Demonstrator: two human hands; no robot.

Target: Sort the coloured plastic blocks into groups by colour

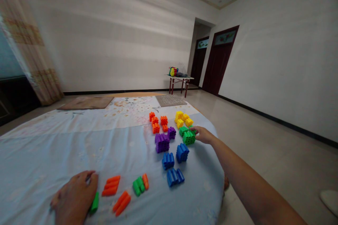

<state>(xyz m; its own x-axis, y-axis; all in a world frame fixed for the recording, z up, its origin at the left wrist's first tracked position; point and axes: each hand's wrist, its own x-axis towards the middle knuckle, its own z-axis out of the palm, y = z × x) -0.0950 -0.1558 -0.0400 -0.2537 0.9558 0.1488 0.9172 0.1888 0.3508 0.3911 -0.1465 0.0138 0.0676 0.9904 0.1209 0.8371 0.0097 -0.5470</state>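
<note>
Your left hand (75,197) lies curled beside a green block (94,203); your right hand (202,134) touches the green stack (189,137) on the counter (105,154). I can't tell if either grips. Arranging that stack seems underway; next needs a light touch.

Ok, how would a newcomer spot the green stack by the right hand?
Find the pale blue cloth, then the colour-grouped blocks near its right edge. The green stack sits between yellow blocks and a blue stack; unlike them, it has the right hand on it.
</note>
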